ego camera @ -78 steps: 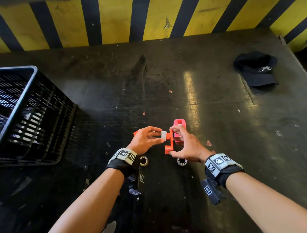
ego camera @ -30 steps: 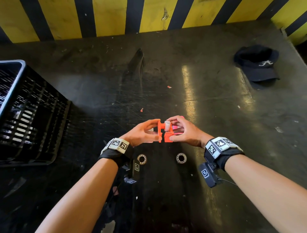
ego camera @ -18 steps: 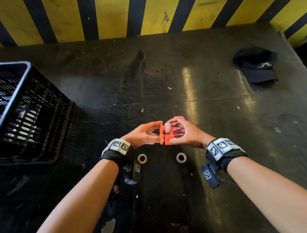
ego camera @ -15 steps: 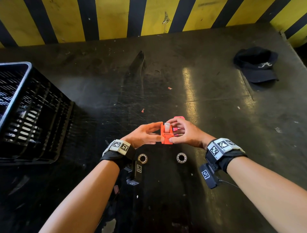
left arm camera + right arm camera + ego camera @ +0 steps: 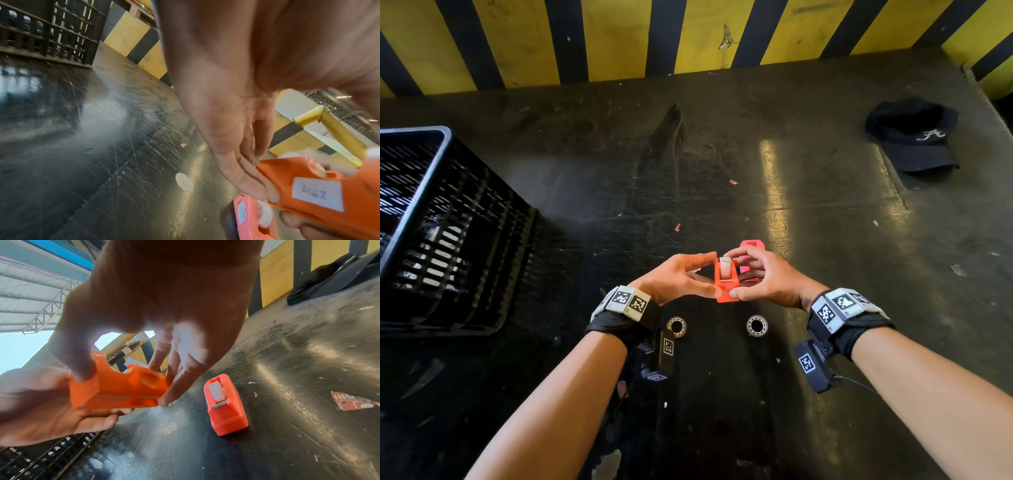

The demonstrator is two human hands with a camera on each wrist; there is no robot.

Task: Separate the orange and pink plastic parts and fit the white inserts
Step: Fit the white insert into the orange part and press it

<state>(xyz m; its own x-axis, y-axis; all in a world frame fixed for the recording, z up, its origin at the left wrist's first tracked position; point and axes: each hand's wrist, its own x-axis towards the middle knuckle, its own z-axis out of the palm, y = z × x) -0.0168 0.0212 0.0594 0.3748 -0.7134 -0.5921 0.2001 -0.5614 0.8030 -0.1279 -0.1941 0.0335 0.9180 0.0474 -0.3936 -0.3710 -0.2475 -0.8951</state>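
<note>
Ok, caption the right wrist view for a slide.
Both hands hold the orange part; the pink part lies on the table.

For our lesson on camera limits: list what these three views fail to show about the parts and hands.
- Orange part, head view: both hands cover its sides.
- White insert: whether fully seated is unclear; wrist views show only a sliver.
- Pink part, head view: mostly behind the right hand.
- Label, left wrist: writing blurred.

Both hands meet over the middle of the table (image 5: pixel 825 212), the left hand (image 5: pixel 674 279) left and the right hand (image 5: pixel 763 277) right of the orange part (image 5: pixel 726 286) held between them. The pink part (image 5: pixel 226 407) lies on the table just behind the right hand. Two rings (image 5: pixel 676 326) (image 5: pixel 757 324) lie nearer the person, a crate (image 5: pixel 448 222) stands far left, and a cap (image 5: pixel 914 137) sits far right at the back.
</note>
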